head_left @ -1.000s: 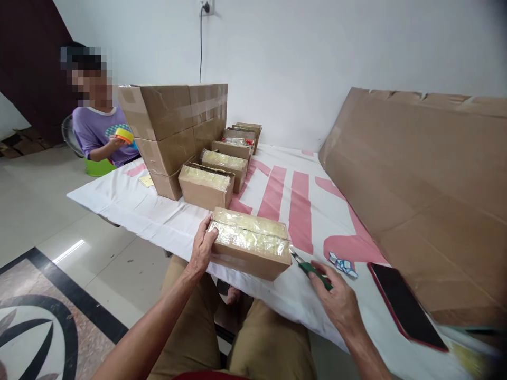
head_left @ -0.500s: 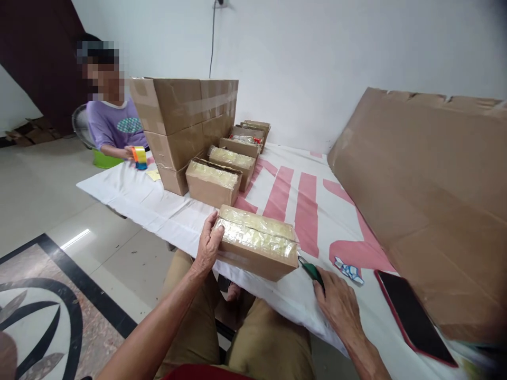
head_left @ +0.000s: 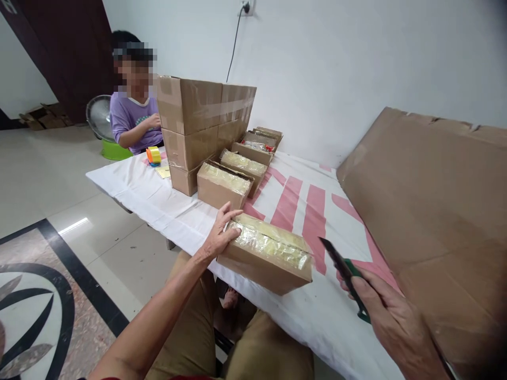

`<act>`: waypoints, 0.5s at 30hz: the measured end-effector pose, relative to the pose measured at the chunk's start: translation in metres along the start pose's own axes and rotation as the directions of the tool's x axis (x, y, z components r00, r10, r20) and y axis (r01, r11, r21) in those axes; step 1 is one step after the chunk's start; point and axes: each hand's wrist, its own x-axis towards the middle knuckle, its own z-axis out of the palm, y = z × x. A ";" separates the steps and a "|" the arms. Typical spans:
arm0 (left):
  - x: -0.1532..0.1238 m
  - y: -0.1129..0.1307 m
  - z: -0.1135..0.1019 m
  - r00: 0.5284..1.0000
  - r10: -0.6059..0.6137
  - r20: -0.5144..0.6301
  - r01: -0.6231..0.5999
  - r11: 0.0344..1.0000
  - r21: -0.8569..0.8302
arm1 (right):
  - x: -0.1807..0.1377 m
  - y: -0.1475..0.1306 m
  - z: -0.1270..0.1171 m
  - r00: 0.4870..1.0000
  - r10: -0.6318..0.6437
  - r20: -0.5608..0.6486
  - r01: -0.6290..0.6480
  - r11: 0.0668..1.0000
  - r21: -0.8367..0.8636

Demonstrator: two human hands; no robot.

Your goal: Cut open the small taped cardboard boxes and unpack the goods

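Observation:
A long cardboard box (head_left: 266, 266) with clear tape over its yellowish top stands near the table's front edge. My left hand (head_left: 222, 235) grips its left end, thumb on the taped top and the index finger stretched along the far edge. Off the box's right end, my right hand (head_left: 386, 301) is closed around a green-handled utility knife (head_left: 350, 274). The dark blade is out, pointing up and left, apart from the box.
Several smaller taped boxes (head_left: 224, 186) stand in a row behind, beside a tall stack of sealed cartons (head_left: 198, 134). A large cardboard sheet (head_left: 428, 221) leans at right. A yellow-and-orange tape roll (head_left: 153, 155) lies near a seated person (head_left: 134, 119). A cloth (head_left: 146, 192) covers the table.
My right hand has lifted the utility knife from the box's right corner, up and to the right. My left fingers have spread. The seated person has let go of the tape roll.

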 end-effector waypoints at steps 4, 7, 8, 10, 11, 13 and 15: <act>-0.001 -0.010 0.003 0.997 -0.057 0.047 0.057 0.998 -0.004 | 0.021 -0.062 0.027 0.938 -0.293 0.186 0.304 0.952 -0.033; -0.004 -0.014 0.004 0.995 -0.077 0.057 0.078 0.997 -0.016 | 0.038 -0.087 0.053 0.840 -0.458 0.289 0.504 0.857 -0.106; -0.004 -0.015 0.004 0.994 -0.086 0.060 0.088 0.996 -0.022 | 0.043 -0.093 0.060 0.814 -0.483 0.324 0.547 0.824 -0.146; -0.004 -0.016 0.005 0.994 -0.094 0.062 0.096 0.995 -0.035 | 0.050 -0.101 0.073 0.777 -0.498 0.385 0.604 0.761 -0.236; -0.004 -0.017 0.006 0.994 -0.093 0.060 0.096 0.995 -0.040 | 0.053 -0.104 0.078 0.765 -0.500 0.406 0.624 0.732 -0.276; -0.004 -0.019 0.007 0.994 -0.093 0.060 0.096 0.994 -0.047 | 0.057 -0.109 0.085 0.747 -0.501 0.436 0.651 0.685 -0.328; -0.003 -0.021 0.008 0.993 -0.097 0.061 0.100 0.993 -0.054 | 0.058 -0.113 0.091 0.739 -0.505 0.447 0.664 0.661 -0.351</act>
